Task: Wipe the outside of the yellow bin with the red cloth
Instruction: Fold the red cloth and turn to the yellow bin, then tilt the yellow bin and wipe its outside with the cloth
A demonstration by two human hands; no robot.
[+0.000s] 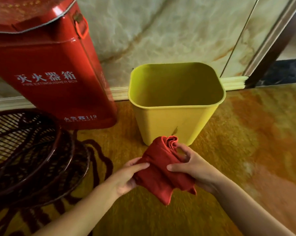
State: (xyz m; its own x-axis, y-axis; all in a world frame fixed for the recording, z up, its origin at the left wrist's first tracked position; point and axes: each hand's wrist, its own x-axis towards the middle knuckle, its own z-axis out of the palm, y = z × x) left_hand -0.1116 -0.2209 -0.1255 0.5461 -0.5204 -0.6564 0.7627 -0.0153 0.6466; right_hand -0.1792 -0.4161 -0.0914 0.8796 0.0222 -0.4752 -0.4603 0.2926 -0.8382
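left hand (pixel 126 176) bare | right hand (pixel 194 169) bare | forearms (pixel 85 206) bare, uncovered

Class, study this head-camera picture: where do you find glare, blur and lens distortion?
Head view: glare streaks the red box near its lid and the glossy floor; the wide lens leans the box; blur smears the floor toward the lower edge; the cloth, left hand, right hand and bin look fairly sharp.

I see an open yellow bin (pixel 171 123) standing on a glossy amber floor (pixel 246 142), close to a marbled wall (pixel 160 31). A red fire extinguisher box (pixel 55 65) stands left of it. A dark wicker basket (pixel 33 159) sits in front of that box.
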